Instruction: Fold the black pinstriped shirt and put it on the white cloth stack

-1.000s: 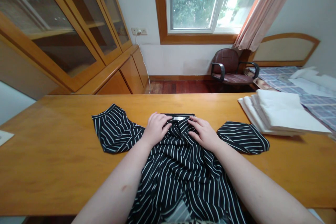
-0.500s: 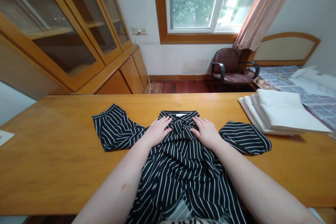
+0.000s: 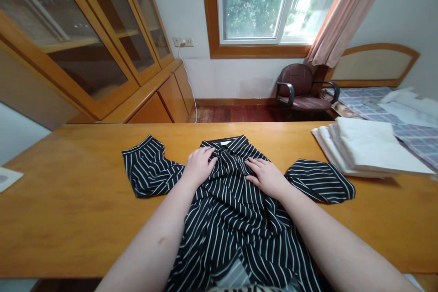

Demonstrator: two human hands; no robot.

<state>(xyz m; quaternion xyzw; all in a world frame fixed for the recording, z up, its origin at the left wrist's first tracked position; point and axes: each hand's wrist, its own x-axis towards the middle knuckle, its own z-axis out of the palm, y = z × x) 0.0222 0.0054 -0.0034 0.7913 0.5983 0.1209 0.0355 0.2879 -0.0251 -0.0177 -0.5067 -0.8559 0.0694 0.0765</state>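
Note:
A black shirt with white stripes (image 3: 236, 210) lies spread on the wooden table (image 3: 85, 232), its collar toward the far edge and its sleeves out to both sides. My left hand (image 3: 200, 165) rests on the shirt's left shoulder just below the collar, fingers stretched out. Across from it, my right hand (image 3: 265, 174) lies on the right upper front, fingers extended over the cloth. Wrinkles run across the middle of the shirt. Its lower end hangs toward my body at the bottom of the view.
A stack of folded white cloths (image 3: 369, 148) sits at the table's right. Behind are a brown armchair (image 3: 297, 86) and a bed with a checked cover (image 3: 362, 100). A glass-door cabinet (image 3: 137, 73) stands at the left. A white flat item (image 3: 8, 178) lies at the left edge.
The collar has shifted left and tilted, its right side now stretched out toward the right shoulder. My left hand has moved slightly left, my right hand slightly down.

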